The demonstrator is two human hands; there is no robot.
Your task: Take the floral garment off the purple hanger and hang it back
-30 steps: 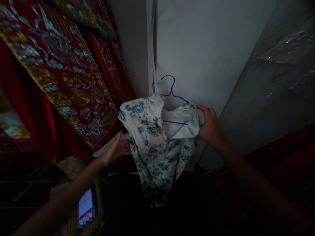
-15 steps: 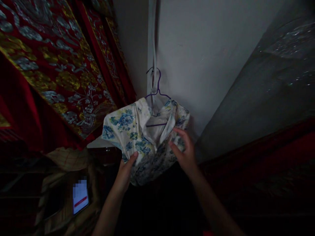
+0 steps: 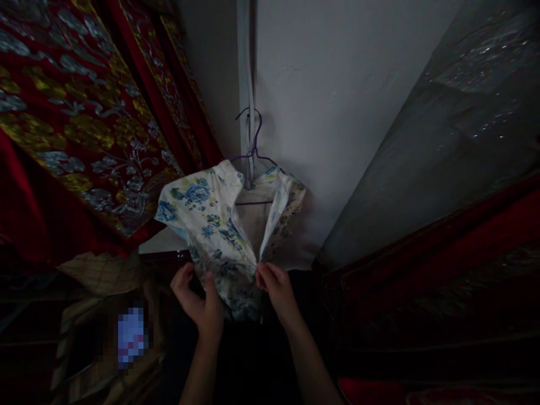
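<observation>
A white garment with blue and yellow flowers [image 3: 202,216] hangs on a purple wire hanger [image 3: 253,143], hooked on a white cord or pipe against the pale wall. My left hand [image 3: 198,301] grips the garment's lower left front with fingers curled. Just to the right, my right hand [image 3: 274,287] pinches the edge of the open front. The two hands are close together below the collar. The garment's lower part is lost in the dark.
Red cloth with gold and silver embroidery [image 3: 80,112] hangs at the left. A grey plastic-covered surface [image 3: 442,129] slopes at the right above dark red furniture [image 3: 422,281]. A lit screen [image 3: 131,336] glows at lower left on a checked cloth.
The hanger went from held free to hooked on the cord. Both hands dropped from the shoulders and side of the garment to its front edges, coming together low down.
</observation>
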